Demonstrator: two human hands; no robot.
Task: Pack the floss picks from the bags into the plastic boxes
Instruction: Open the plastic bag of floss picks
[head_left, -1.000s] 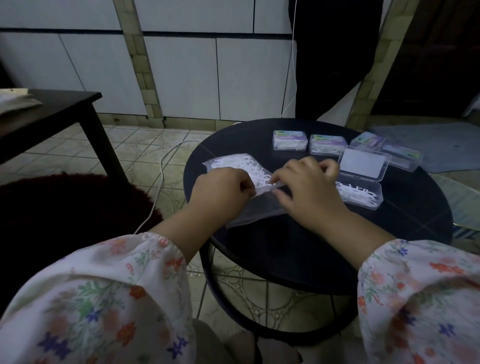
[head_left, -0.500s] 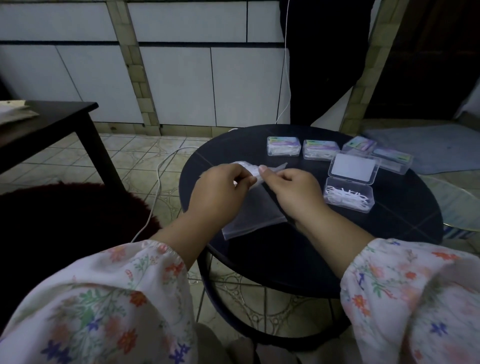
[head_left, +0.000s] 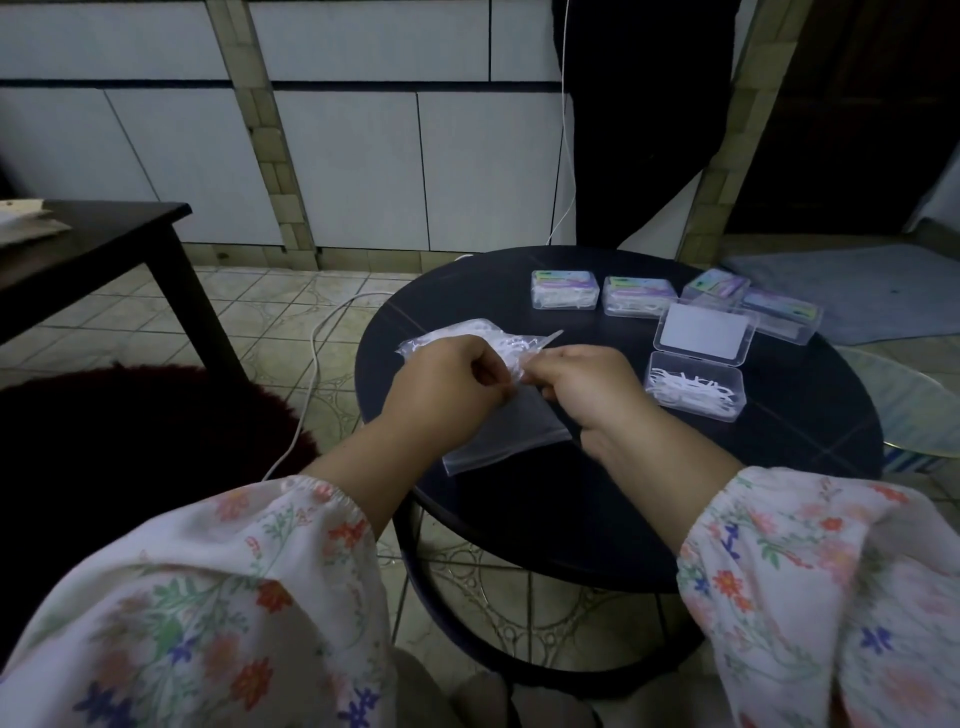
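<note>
Pinching the bag (head_left: 498, 436) with both hands, left hand (head_left: 447, 387) and right hand (head_left: 587, 387), we hold it near the open box (head_left: 693, 397) on the tabletop (head_left: 779, 457).

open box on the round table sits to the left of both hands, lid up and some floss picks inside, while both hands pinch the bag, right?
Not quite. In the head view the open box lies to the right of both hands, not the left. The rest holds: its lid stands up, floss picks lie inside, and the left hand and right hand both pinch the bag on the round table.
</note>
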